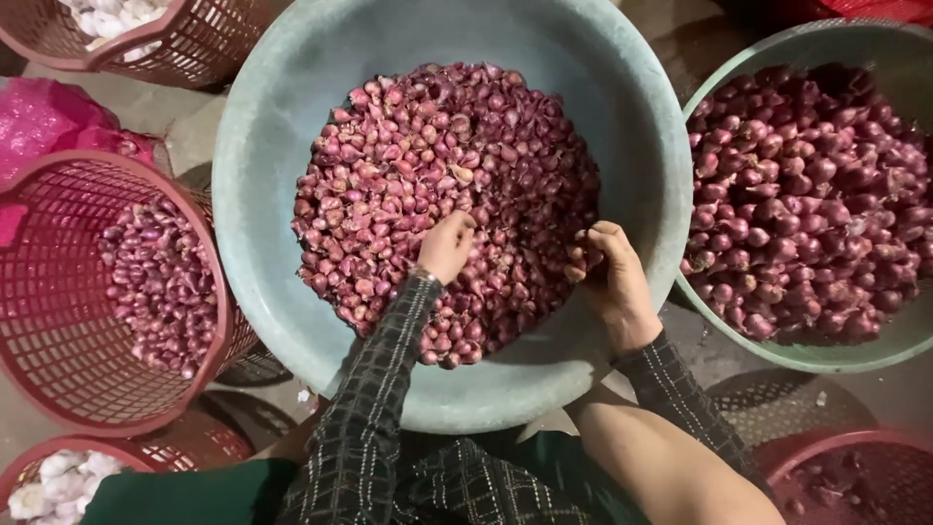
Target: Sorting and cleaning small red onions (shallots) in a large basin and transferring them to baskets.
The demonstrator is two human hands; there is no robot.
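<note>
Starting at far left: pink mesh bag, then a red basket tilted on its side, part-filled with shallots. More red baskets at top left and bottom left, both holding pale peeled cloves. Centre: big grey-green basin heaped with purple shallots. Left hand pressed knuckles-up into the heap, fingers curled under; held or not, cannot tell. Right hand at the heap's right edge, fingers closed round a few shallots. Right: second basin, green, full of darker shallots. Bottom right: another red basket.
</note>
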